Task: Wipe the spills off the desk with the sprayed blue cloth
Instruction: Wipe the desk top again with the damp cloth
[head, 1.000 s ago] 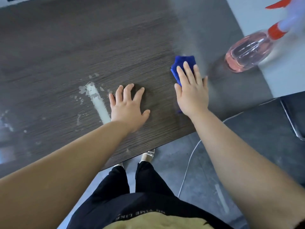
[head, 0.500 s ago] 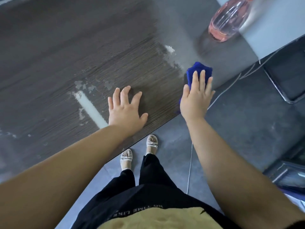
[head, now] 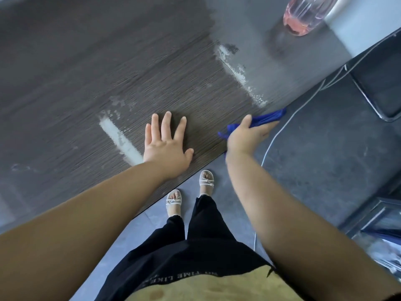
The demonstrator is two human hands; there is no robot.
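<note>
So your blue cloth (head: 268,116) is right at the near edge of the table (head: 108,61), all bunched up and pinched between the thumb and fingers of your right hand (head: 247,135). Your left hand (head: 167,146) is flat on the table, palm down, fingers spread, holding nothing. That cloth looks thin, limp and light, probably a bit damp, so I'd guess it crumples and drags instead of sliding if you only hold an edge. Better bet imo: lay it out flat and press on the middle with your whole palm so it stays spread. Plenty left to hit: a white streak (head: 119,140) just beside your left hand and a flakier white smear (head: 236,70) further out toward the pink spray bottle (head: 303,16). The cloth itself isn't fragile, just steer clear of that bottle.
</note>
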